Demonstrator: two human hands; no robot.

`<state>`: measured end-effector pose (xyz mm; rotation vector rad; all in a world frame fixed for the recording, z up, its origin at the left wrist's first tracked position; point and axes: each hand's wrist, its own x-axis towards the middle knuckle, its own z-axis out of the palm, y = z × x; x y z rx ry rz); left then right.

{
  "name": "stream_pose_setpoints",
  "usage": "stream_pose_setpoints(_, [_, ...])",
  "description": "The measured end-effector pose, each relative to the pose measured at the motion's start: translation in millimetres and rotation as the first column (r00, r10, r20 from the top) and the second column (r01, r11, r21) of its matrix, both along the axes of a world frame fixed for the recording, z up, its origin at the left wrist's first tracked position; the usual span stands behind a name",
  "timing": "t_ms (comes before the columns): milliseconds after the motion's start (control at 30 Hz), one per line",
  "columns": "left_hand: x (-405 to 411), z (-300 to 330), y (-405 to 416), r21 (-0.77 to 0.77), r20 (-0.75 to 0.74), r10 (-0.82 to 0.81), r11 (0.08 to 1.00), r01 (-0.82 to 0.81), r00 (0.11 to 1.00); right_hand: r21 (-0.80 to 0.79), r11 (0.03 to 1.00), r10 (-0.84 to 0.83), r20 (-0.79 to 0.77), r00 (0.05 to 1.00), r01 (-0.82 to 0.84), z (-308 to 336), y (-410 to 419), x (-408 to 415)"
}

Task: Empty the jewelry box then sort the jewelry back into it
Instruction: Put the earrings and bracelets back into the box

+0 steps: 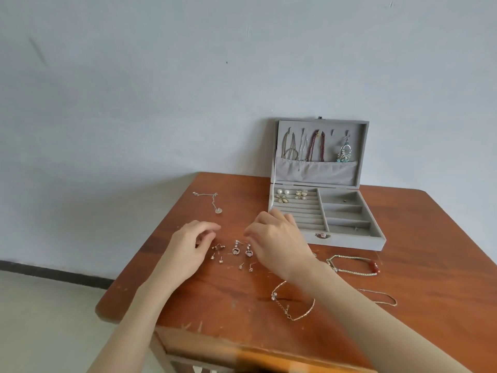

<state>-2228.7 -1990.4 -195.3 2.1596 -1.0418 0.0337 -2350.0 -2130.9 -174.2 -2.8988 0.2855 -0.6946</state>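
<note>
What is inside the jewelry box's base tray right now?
The jewelry box holds pearl earrings and flower earrings in its ring rolls. The right hand covers the rolls' front-left corner.

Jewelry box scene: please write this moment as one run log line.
jewelry box: open | drop earrings: on table | left hand: beside studs | right hand: over drop earrings

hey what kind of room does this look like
Probably a plain room at home, not a shop: a scuffed wooden table against a bare painted wall, and a personal jewelry box standing open.
</note>
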Motion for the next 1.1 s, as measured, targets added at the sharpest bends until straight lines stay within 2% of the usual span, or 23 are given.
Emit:
stream_pose_setpoints(133, [3,-3,5,-0.099,-0.074,0.010,0.995,-0.018,0.997,0.032,0.999,0.010,-0.129,0.992,-0.006,-3,12,13])
stream_pose_setpoints(467, [2,-8,12,-0.029,-0.005,0.015,0.999,-0.015,1.000,0.051,0.996,-0.058,-0.181,0.982,0.068,-10,31,34])
stream_pose_setpoints(733, [4,-8,7,-0.020,-0.021,0.016,1.000,-0.017,1.000,0.026,0.997,-0.064,-0.135,0.989,0.068,-8,34,31])
stream_pose_setpoints(900, [1,-5,6,0.011,0.006,0.005,1.000,-0.005,1.000,0.161,0.980,-0.104,-0.077,0.992,0.115,-1,24,16])
stream_pose_setpoints(1100, [-25,14,-1,-0.029,-0.053,-0.020,0.999,0.018,0.998,0.287,0.939,-0.189,-0.038,0.981,0.192,19,1,-22])
